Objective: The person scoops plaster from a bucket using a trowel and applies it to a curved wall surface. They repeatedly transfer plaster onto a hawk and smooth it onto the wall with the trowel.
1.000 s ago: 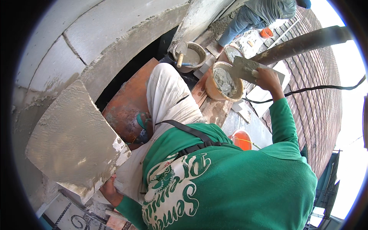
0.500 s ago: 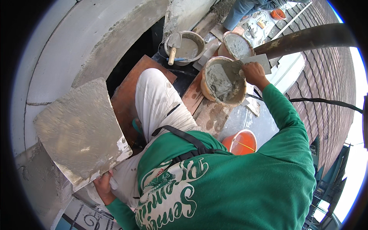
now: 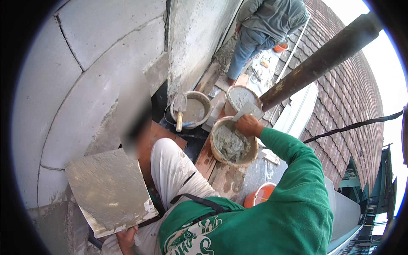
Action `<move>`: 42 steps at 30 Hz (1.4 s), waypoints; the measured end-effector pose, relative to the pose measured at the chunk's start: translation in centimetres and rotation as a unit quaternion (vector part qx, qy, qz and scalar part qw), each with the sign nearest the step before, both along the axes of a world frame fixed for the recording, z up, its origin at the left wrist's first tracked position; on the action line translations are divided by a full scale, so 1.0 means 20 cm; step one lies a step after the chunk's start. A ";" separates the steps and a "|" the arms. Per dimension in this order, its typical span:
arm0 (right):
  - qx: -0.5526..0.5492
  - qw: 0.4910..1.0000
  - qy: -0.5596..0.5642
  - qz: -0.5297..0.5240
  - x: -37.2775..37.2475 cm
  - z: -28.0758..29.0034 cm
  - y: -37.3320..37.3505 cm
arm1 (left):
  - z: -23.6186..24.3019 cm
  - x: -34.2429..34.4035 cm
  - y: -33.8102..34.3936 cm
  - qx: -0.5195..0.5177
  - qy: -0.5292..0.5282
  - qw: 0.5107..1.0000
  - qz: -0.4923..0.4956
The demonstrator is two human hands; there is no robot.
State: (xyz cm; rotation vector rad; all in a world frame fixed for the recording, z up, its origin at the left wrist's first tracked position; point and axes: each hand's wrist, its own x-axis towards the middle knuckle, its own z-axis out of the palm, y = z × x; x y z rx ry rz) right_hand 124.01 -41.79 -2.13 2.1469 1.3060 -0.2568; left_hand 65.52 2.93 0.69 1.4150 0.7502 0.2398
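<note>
My left hand (image 3: 126, 240) grips the lower edge of a square slab (image 3: 110, 189), its upper face spread with grey mortar and its edges pale. The slab tilts beside my bent left knee. My right hand (image 3: 249, 125) is closed on a flat trowel (image 3: 250, 111), at the far right rim of a mortar bucket (image 3: 219, 151). Thick, lumpy grey mortar (image 3: 231, 144) fills part of this bucket. The trowel's handle is hidden in my fist.
A tub of murky water (image 3: 207, 111) bears a wooden-handled pointing trowel (image 3: 180, 111) on its rim. Beyond are another mortar bucket (image 3: 242, 97), a dark pipe (image 3: 323, 59) and a standing person (image 3: 259, 32). An orange bucket (image 3: 258, 195) is by my right side. A blurred patch hides part of the block wall (image 3: 85, 106).
The view has tilted up, showing more of the wall and the other person. My right hand has turned the trowel blade toward the bucket's far side. My left hand still holds the slab.
</note>
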 end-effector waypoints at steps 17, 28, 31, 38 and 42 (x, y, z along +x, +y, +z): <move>-0.054 0.997 0.039 -0.051 -0.54 0.37 0.19 | 0.10 -0.40 0.15 0.028 0.078 0.996 -0.043; 0.044 0.996 0.003 -0.076 -0.82 0.22 0.25 | 0.01 -0.35 0.40 0.126 0.032 0.987 -0.092; 0.025 0.996 -0.003 -0.090 -0.93 0.29 0.31 | 0.01 -0.33 0.44 0.115 0.040 0.992 -0.029; -0.023 0.995 0.004 -0.101 -0.86 0.57 0.41 | 0.08 -0.32 0.51 0.308 0.038 0.938 -0.152; -0.104 0.982 -0.059 -0.148 -0.71 0.52 0.51 | 0.11 -0.29 0.58 0.339 0.047 0.923 -0.174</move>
